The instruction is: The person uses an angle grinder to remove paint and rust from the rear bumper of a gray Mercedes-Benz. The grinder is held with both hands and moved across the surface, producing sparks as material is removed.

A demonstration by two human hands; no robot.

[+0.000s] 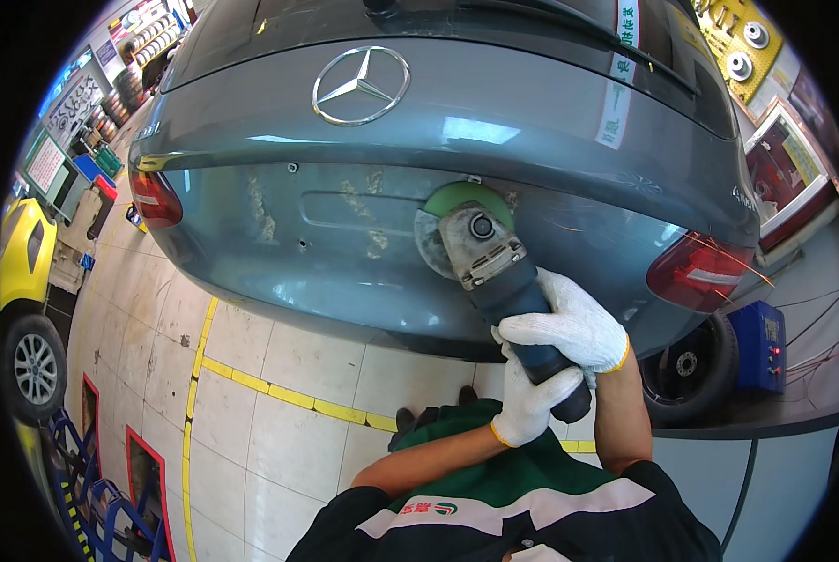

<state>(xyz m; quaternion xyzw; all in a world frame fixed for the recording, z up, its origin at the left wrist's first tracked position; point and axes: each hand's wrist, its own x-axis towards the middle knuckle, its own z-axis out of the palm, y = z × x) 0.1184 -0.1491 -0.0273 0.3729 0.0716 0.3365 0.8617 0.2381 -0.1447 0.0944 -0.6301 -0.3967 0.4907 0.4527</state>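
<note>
Both my hands wear white knitted gloves with yellow cuffs and are closed around a dark angle grinder (pixel 501 286). My right hand (pixel 574 323) grips the middle of its body. Lower down, at the rear end, my left hand (pixel 530 401) wraps the handle. The grinder's greenish disc (pixel 464 195) lies at the recessed rear panel (pixel 344 267) of a grey-blue car; whether it touches is hard to tell. Patches of rough, pale residue (pixel 262 211) mark that panel left of the disc. Thin orange streaks like sparks (pixel 719 258) show by the right tail light (pixel 705 273).
A round chrome emblem (pixel 361 86) sits on the trunk lid above the panel. The left tail light (pixel 157 197) is at the far side. Right of the car are a loose wheel (pixel 691 365) and a blue box (pixel 758 347) with cables. A yellow car (pixel 26 248) stands at left.
</note>
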